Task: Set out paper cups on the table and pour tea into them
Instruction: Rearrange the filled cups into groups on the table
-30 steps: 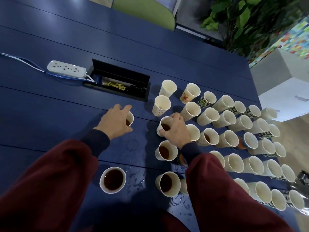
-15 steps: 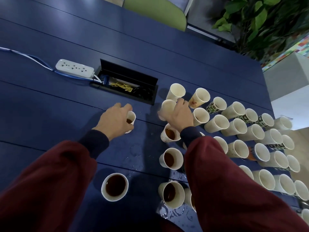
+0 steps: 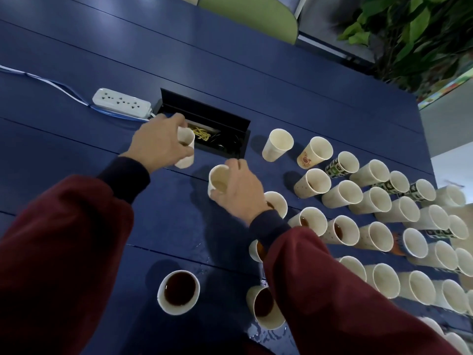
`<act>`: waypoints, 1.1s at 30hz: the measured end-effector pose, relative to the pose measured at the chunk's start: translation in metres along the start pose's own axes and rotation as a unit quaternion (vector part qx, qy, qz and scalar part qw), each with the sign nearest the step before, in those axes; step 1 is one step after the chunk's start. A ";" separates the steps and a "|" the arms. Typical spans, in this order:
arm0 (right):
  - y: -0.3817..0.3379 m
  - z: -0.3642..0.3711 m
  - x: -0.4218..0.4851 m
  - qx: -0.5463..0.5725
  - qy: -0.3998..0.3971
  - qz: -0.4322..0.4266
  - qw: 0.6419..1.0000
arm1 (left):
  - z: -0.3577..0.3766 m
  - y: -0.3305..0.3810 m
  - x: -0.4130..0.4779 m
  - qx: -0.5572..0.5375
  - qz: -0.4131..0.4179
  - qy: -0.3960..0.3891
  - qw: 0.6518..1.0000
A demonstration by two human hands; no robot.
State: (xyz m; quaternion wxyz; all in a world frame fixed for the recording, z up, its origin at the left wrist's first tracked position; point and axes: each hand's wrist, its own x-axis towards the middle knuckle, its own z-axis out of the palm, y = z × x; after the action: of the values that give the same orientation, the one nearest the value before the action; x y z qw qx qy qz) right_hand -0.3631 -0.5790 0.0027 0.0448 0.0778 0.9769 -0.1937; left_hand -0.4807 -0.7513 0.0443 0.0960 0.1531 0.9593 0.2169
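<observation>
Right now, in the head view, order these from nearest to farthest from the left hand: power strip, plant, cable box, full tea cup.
1. Cable box, just beyond the left hand.
2. Power strip, up and to its left.
3. Full tea cup, at the bottom of the view.
4. Plant, far upper right.

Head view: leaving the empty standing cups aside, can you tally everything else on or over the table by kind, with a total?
Held paper cups: 2
Standing paper cups with tea showing: 6
Power strip: 1
Open cable box: 1
Total: 10
</observation>
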 end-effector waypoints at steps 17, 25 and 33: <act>0.098 -0.065 0.100 -0.065 -0.009 0.141 0.988 | 0.006 0.032 0.031 0.037 0.054 -0.017 0.998; 0.094 -0.065 0.098 -0.067 -0.003 0.113 0.991 | 0.004 0.029 0.031 0.037 0.054 -0.017 0.998; -0.001 -0.079 -0.039 0.030 0.071 -0.020 0.997 | -0.018 0.038 -0.004 0.041 0.083 0.006 0.996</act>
State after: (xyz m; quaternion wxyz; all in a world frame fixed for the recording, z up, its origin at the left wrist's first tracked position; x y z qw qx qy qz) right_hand -0.3300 -0.5550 0.0808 -0.0307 0.0732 0.9728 -0.2178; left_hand -0.4720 -0.7275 0.0776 0.0654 0.2349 0.9518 0.1859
